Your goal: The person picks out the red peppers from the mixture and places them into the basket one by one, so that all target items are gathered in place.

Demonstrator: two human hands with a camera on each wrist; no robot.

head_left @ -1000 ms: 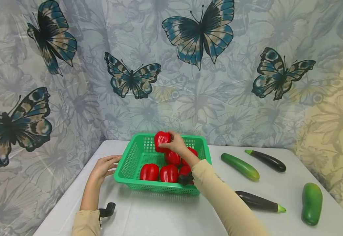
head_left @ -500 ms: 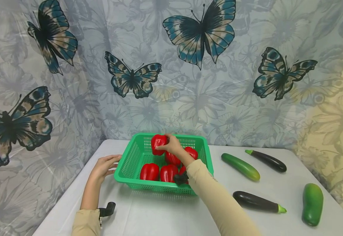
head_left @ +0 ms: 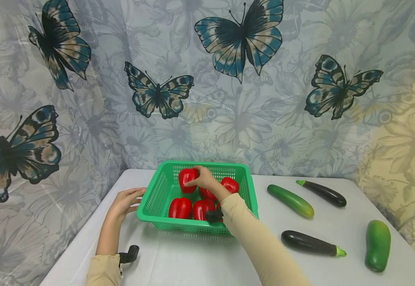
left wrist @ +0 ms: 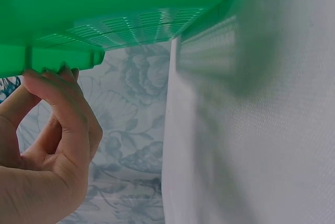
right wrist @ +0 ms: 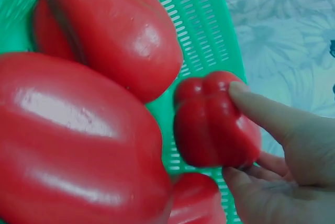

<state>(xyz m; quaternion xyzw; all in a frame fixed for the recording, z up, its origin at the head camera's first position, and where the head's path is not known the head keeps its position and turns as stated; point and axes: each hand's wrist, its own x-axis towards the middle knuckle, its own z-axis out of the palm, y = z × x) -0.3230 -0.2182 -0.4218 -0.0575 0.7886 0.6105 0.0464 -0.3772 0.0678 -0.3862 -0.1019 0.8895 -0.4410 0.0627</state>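
My right hand pinches a red bell pepper between thumb and fingers, inside the back left part of the green basket. Whether that pepper touches the basket floor cannot be seen. Around it in the basket lie several other red bell peppers, including one at the front left and one at the back right; my right hand and wrist hide some of them. My left hand is at the basket's left side. In the left wrist view its loosely bent fingers touch the rim from outside.
On the white table, right of the basket, lie a green cucumber-like vegetable, a second, thicker green one, a dark eggplant at the back and another nearer. A butterfly-print cloth hangs behind.
My right hand has moved left and down with the bell pepper, lowering it further into the basket. The left hand stays at the basket's left rim.
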